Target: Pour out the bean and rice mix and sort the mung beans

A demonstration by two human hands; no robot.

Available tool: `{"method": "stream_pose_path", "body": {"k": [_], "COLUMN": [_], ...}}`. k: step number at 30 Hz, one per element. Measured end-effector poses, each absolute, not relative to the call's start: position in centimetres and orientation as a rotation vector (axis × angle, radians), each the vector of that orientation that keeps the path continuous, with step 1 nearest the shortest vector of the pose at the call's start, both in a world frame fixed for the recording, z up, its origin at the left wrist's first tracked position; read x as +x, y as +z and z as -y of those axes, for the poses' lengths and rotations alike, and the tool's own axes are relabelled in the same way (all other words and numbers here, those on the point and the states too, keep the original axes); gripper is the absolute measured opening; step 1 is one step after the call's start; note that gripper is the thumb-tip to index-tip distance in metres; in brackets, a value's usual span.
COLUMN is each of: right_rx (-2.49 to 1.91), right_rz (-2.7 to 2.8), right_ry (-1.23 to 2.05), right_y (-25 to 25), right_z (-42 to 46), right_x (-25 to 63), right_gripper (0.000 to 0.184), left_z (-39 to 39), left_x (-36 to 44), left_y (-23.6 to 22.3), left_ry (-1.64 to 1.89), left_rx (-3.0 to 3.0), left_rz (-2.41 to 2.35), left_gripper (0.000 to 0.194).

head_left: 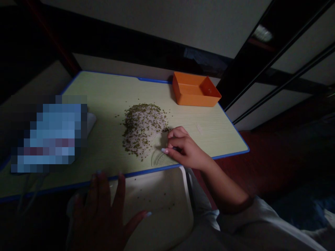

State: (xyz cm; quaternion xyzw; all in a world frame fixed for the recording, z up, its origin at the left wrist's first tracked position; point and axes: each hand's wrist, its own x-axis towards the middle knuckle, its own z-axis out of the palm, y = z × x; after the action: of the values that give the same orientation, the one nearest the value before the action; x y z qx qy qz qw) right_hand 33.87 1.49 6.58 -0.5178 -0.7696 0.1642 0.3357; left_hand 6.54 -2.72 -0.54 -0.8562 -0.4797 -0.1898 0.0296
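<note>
A mixed pile of white rice grains and green beans (143, 127) lies on the pale table (104, 89), with a few beans scattered around its edges. Just right of the pile, my right hand (183, 144) has its fingers curled and its thumb pressed in over a clear plastic protractor (159, 159) with curved markings. The protractor reaches the table's near edge, and part of it is hidden by the hand. My left hand (104, 205), fingers spread, is above the left part of a white tray (187, 195) below the table edge. Several dark beans lie in that tray.
An orange open box (196, 99) stands at the table's back right corner. A pixelated blue packet (52, 134) is at the left end. A small patch of rice (199, 128) lies to the right. Blue trim (230, 153) borders the table; cabinet panels rise behind.
</note>
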Motion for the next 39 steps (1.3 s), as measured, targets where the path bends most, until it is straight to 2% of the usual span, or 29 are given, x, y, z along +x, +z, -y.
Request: {"method": "stream_pose_path", "body": {"k": [5,10,17,23,39], "right_rx": [-1.289,-1.453,-1.421,-1.255,-1.422], "right_rz": [1.760,1.676,2.085,2.167,2.117], "right_ry": [0.384,0.262,-0.336,-0.356,-0.466], "right_y": [6.6,7.0,7.4,6.5,5.7], "right_z": [-1.3,0.2,2.6,3.1,1.4], "right_x": [34.1,33.6,32.0,31.1,30.2], "right_gripper": [0.030,0.029,0.025,0.019,0.020], "left_z": [2.9,3.0,2.7,2.8,2.9], "left_x": [6.6,6.5,6.3,6.4,6.3], "left_y": [-0.3,-0.2,-0.7,-0.5,-0.5], "left_ry": [-0.560,-0.497,-0.493,-0.501,-0.516], "left_rx": [-2.621,-2.655,-2.643,-2.645,-2.634], "left_rz": [1.504,1.522,1.496,1.476,1.498], "left_gripper": [0.085,0.084,0.086,0.085,0.085]}}
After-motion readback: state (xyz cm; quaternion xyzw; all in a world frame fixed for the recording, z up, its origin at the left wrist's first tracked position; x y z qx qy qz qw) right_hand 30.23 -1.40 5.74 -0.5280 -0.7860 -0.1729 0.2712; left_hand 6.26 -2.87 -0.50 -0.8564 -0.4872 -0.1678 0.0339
